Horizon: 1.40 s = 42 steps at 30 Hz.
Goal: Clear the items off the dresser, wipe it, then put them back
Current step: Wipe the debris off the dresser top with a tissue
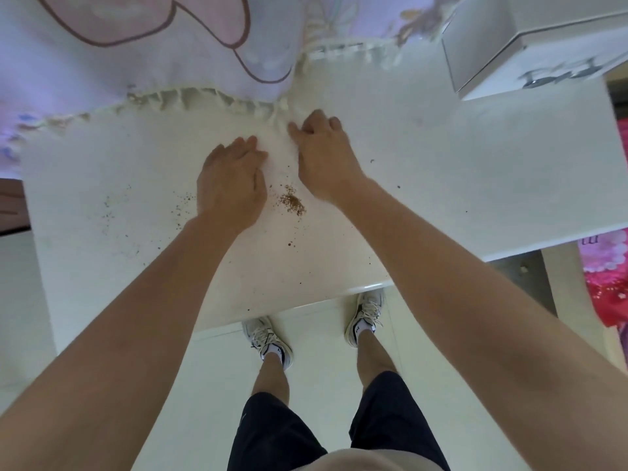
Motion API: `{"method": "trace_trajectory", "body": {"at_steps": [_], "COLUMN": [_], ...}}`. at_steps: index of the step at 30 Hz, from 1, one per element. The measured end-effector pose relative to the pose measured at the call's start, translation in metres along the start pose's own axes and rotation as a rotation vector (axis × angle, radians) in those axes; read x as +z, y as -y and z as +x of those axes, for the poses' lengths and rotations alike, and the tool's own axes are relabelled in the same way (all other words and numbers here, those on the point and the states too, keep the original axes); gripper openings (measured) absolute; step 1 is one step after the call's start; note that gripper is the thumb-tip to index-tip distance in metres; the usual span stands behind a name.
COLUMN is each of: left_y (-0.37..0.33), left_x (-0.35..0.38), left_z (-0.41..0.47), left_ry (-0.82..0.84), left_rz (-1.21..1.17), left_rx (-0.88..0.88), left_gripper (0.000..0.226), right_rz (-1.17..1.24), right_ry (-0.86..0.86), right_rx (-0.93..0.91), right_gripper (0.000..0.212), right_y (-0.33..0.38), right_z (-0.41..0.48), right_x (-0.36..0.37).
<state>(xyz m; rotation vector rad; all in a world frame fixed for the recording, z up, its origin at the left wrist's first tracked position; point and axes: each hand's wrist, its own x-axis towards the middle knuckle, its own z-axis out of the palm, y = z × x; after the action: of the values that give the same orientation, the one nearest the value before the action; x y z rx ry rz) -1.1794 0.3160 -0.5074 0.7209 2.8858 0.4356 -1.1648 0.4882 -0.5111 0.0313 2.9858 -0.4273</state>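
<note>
Standing at a white dresser (475, 185), seen from the head camera looking straight down. Both palms down on a white cloth (278, 154) that lies near the back of the top and all but blends into it. Left hand (231, 185) flat, fingers together and pressing the cloth's near edge; right hand (323, 158) just beside it, fingers curled and bunching the fabric under the fingertips, most likely for purchase ahead of a wiping stroke. Between the wrists, a small heap of brown crumbs (292, 202), with finer specks (115, 212) scattered to the left: presumably the dirt to be wiped away, the cloth sitting behind it as if to drag it toward the front edge. Dresser top otherwise bare apart from a white box (530, 45) with a silver ornament at the far right corner, so clearing appears nearly done, wiping in hand, and putting back yet to come. Along the back edge, a pastel cartoon-print fabric (136, 45) with a cream fringe, draped onto the surface. Below, white sneakers (268, 338) on a pale floor, toes right at the dresser's front.
</note>
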Motion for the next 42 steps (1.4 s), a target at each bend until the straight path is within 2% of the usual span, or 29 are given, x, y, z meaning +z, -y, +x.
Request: {"method": "trace_trajectory", "body": {"at_steps": [1, 3, 7, 10, 15, 17, 19, 20, 22, 23, 25, 27, 31, 34, 37, 39, 40, 42], "left_y": [0.003, 0.008, 0.028, 0.044, 0.066, 0.071, 0.076, 0.08, 0.087, 0.091, 0.095, 0.097, 0.102, 0.103, 0.1, 0.098, 0.097, 0.097], "left_x": [-0.004, -0.011, -0.026, -0.033, -0.035, -0.033, -0.03, -0.029, -0.026, -0.024, -0.022, -0.023, -0.024, -0.023, -0.02, -0.021, -0.022, -0.024], "left_z": [-0.007, -0.03, -0.062, -0.068, -0.068, -0.068, -0.067, -0.067, -0.07, -0.071, -0.074, -0.074, -0.074, -0.074, -0.075, -0.075, -0.075, -0.074], "left_ry": [-0.011, -0.029, -0.012, -0.035, -0.056, -0.034, -0.02, -0.015, 0.02, 0.048, 0.092, 0.106, 0.125, 0.135, 0.143, 0.149, 0.156, 0.167], "left_rz": [-0.026, -0.021, 0.025, 0.018, 0.051, 0.071, 0.086, 0.099, 0.111, 0.112, 0.117, 0.121, 0.139, 0.154, 0.152, 0.135, 0.124, 0.109], "left_rx": [0.009, 0.03, -0.017, -0.085, -0.18, -0.211, -0.237, -0.247, -0.278, -0.293, -0.289, -0.269, -0.243, -0.223, -0.226, -0.232, -0.242, -0.259], "left_gripper": [0.038, 0.039, 0.047, 0.05, 0.054, 0.057, 0.058, 0.057, 0.052, 0.051, 0.052, 0.056, 0.061, 0.059, 0.058, 0.058, 0.059, 0.058], "right_rz": [0.066, 0.206, 0.238, 0.137, 0.164, 0.204, 0.279, 0.324, 0.393, 0.379, 0.217, 0.062, 0.029, -0.009, 0.046, 0.193, 0.29, 0.414], "right_ry": [0.039, 0.053, -0.169, -0.163, 0.002, 0.092, 0.098, 0.05, -0.121, -0.177, -0.206, -0.195, -0.104, 0.051, 0.158, 0.103, 0.017, -0.217], "right_rx": [-0.056, -0.028, 0.349, 0.439, 0.137, -0.022, -0.124, -0.095, 0.121, 0.233, 0.32, 0.305, 0.312, 0.061, -0.171, -0.218, -0.195, -0.039], "right_gripper": [0.046, 0.04, 0.046, 0.057, 0.066, 0.064, 0.056, 0.051, 0.04, 0.038, 0.046, 0.053, 0.046, 0.061, 0.06, 0.058, 0.057, 0.051], "right_y": [-0.006, -0.025, -0.066, -0.043, 0.056, 0.089, 0.095, 0.088, 0.061, 0.045, 0.03, 0.037, 0.089, 0.136, 0.154, 0.135, 0.119, 0.074], "right_z": [-0.011, -0.035, -0.057, -0.046, -0.029, -0.029, -0.027, -0.024, -0.013, -0.007, 0.004, 0.017, 0.058, 0.073, 0.056, 0.032, 0.019, -0.01], "right_x": [-0.001, -0.007, -0.009, 0.003, 0.029, 0.035, 0.033, 0.03, 0.02, 0.016, 0.013, 0.016, 0.026, 0.034, 0.036, 0.033, 0.028, 0.02]}}
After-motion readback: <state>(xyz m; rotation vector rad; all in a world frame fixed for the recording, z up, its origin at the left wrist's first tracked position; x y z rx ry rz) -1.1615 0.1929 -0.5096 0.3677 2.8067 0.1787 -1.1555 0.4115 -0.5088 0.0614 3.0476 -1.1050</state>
